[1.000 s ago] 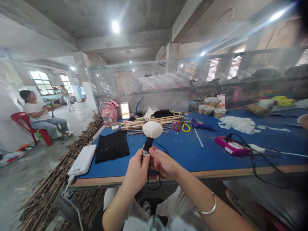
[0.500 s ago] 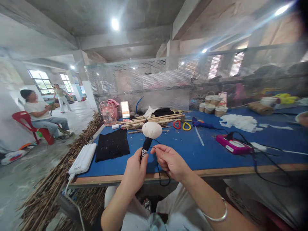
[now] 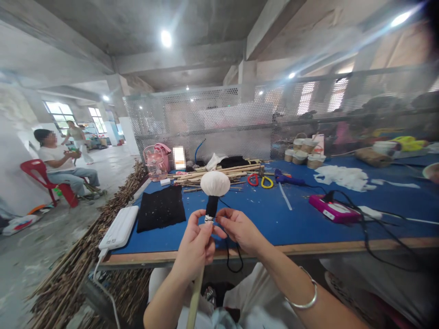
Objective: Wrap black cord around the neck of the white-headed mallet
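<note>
I hold a stick [image 3: 194,299] upright, topped by a white padded ball [image 3: 215,183] with a black wrapped neck [image 3: 211,206] under it. My left hand [image 3: 195,246] is closed round the stick just below the wrapping. My right hand [image 3: 240,230] pinches a black cord [image 3: 232,256] against the neck; the cord hangs in a loop below my fingers. Both hands are above the near edge of the blue table [image 3: 281,219].
On the table lie a black cloth [image 3: 161,209], a white power strip [image 3: 119,227], bamboo sticks [image 3: 219,172], scissors [image 3: 259,181], a blue glue gun [image 3: 287,179], a pink device [image 3: 334,211] with cables, and white stuffing [image 3: 339,176]. Twigs are piled at left. A person sits on a red chair [image 3: 41,176].
My right hand moved out with the cord, then came back to the neck of the stick. The ball has risen slightly and more of the stick shows below my left hand.
</note>
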Demonstrator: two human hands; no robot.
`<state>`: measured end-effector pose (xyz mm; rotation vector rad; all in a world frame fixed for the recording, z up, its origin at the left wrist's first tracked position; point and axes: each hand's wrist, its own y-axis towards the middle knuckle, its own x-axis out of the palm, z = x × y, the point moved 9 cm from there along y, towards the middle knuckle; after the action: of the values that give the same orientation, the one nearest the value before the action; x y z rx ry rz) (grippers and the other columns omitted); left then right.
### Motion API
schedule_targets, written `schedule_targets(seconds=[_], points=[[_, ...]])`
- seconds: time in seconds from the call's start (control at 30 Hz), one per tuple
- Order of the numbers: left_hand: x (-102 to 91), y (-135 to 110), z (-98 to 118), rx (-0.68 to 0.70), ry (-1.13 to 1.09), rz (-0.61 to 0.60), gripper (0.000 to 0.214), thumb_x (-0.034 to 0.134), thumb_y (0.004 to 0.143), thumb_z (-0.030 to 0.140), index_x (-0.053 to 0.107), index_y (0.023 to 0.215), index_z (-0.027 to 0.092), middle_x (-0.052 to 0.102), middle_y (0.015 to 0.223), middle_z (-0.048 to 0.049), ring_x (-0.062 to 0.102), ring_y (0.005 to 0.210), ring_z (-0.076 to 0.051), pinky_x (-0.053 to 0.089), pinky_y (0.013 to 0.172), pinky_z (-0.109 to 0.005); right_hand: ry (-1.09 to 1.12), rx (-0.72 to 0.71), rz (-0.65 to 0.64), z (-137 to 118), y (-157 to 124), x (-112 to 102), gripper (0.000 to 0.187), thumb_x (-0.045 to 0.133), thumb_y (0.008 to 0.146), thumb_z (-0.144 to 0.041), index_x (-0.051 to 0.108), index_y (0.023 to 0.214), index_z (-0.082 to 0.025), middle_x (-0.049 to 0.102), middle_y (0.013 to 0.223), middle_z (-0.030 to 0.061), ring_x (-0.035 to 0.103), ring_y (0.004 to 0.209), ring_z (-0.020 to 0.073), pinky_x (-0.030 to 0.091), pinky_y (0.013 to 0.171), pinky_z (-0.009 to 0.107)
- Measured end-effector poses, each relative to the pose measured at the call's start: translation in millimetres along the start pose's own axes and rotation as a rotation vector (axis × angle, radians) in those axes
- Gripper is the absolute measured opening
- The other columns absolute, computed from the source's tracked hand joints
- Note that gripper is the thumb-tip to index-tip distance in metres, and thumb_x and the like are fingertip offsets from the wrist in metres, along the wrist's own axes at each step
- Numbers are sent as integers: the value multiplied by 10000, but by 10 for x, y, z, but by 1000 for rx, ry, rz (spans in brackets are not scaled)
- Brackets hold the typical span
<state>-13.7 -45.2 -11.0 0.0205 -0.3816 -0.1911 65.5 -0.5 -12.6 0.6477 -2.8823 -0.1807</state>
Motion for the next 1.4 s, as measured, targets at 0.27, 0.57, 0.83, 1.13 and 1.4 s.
schedule_targets(seconds=[0.27, 0.57, 0.83, 1.13, 1.4], points=[[14, 33, -272, -219, -311, -108, 281, 605, 748, 372, 455, 862, 163, 564, 679, 19, 345, 332, 5, 297, 280, -98, 111, 54, -83, 151, 71, -42, 379, 689, 643, -428, 604, 852, -122, 477, 521, -46, 207, 345, 14, 125, 343, 176], [-66, -37, -500, -84, -105, 103, 345, 559, 745, 489, 480, 801, 157, 464, 559, 51, 321, 378, -19, 300, 344, -133, -38, 8, -59, 130, -34, -79, 260, 663, 681, -370, 669, 756, -121, 537, 581, 10, 353, 426, 56, 227, 384, 184], [50, -43, -607, -276, -189, -73, 384, 517, 759, 517, 515, 861, 146, 455, 487, 58, 233, 312, -14, 198, 312, -146, -16, 129, -186, 356, -68, -143, 407, 659, 666, -465, 635, 861, -109, 534, 569, 2, 254, 386, 32, 148, 377, 179], [-183, 153, -215, 110, 314, 127, 417, 595, 738, 381, 467, 1074, 170, 581, 723, -2, 510, 498, -82, 412, 469, -199, 16, 19, 0, 234, -33, -125, 305, 645, 702, -419, 582, 793, -135, 511, 540, -21, 449, 478, 89, 347, 459, 203], [-163, 321, -364, 86, 275, 27, 358, 592, 737, 376, 427, 986, 179, 528, 609, 53, 453, 394, -59, 340, 350, -159, 87, -8, -79, 300, 24, -49, 339, 576, 770, -394, 526, 964, -121, 612, 690, 31, 560, 507, 138, 450, 506, 278]])
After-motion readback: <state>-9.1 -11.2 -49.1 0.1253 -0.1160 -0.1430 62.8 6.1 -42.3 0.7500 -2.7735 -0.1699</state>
